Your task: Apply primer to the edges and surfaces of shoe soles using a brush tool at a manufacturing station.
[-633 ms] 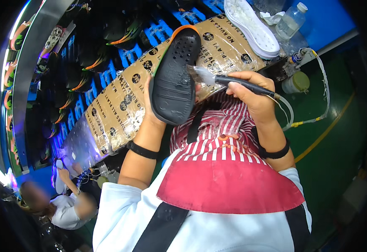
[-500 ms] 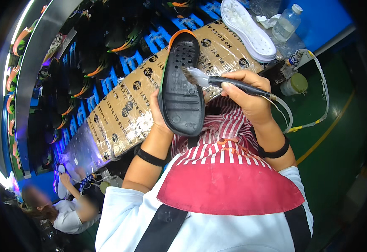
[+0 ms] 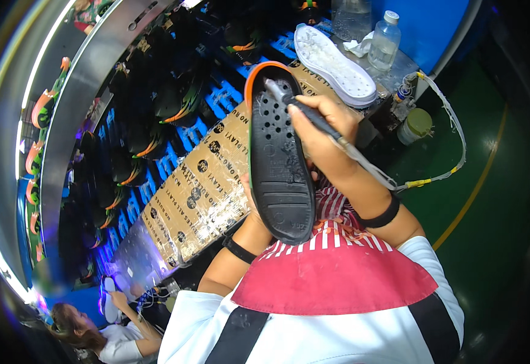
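Note:
A black shoe sole [image 3: 280,182] with an orange and green rim stands tilted in front of me, its hole-dotted end at the top. My left hand [image 3: 248,193] grips it from the left edge and underneath, most fingers hidden behind it. In my right hand [image 3: 330,130] is a brush [image 3: 317,117] with a dark handle, held like a pen. A pale tube [image 3: 371,168] runs from the handle's back end. The brush tip touches the inner face near the orange end. Wet-looking streaks mark the sole around the holes.
Printed brown cardboard [image 3: 198,182] covers the bench. Beyond it, dark shoes [image 3: 174,97] stand on blue racks. At upper right are a white sole [image 3: 337,70] holding whitish bits, a clear bottle [image 3: 385,43] and a lidded jar [image 3: 418,124]. A co-worker [image 3: 119,340] handles another sole at lower left.
The brush has gone from the middle of the black sole up to its orange end. My view has shifted, and the sole now appears lower and further right.

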The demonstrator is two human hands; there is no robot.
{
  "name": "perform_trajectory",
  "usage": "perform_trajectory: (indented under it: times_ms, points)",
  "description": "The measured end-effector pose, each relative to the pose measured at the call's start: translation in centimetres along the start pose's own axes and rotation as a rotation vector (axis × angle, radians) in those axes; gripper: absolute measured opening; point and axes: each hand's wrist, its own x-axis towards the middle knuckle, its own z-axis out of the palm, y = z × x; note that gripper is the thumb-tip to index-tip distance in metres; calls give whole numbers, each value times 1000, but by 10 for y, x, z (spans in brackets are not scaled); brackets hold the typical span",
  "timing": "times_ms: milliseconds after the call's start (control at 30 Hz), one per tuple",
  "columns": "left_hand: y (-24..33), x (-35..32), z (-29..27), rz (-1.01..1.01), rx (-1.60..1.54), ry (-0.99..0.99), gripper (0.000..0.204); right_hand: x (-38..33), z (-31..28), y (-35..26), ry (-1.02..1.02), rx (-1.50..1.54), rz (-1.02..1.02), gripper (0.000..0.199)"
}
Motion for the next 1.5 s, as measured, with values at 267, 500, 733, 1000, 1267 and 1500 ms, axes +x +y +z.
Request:
perform_trajectory:
  times_ms: [267, 500, 733, 1000, 1267, 1500]
  points:
    - [-1, -5, 0, 73, 136, 209, 106, -4, -4, -14, -344, 171, -31, 11]
    - [-6, -4, 8, -34, 138, 90, 99, 1, -4, -12, -63, 50, 47, 11]
    - [-5, 0, -9, 134, 142, 210, 97, -8, -3, -13, -112, 263, 117, 15]
    - [-6, 5, -8, 183, 162, 230, 94, -7, -5, -10, -321, 188, 94, 16]
    - [0, 3, 4, 204, 205, 223, 91, 0, -16, -18, -155, -230, -211, 17]
    - [6, 5, 6, 236, 199, 222, 88, -7, -10, -28, -582, -104, -413, 19]
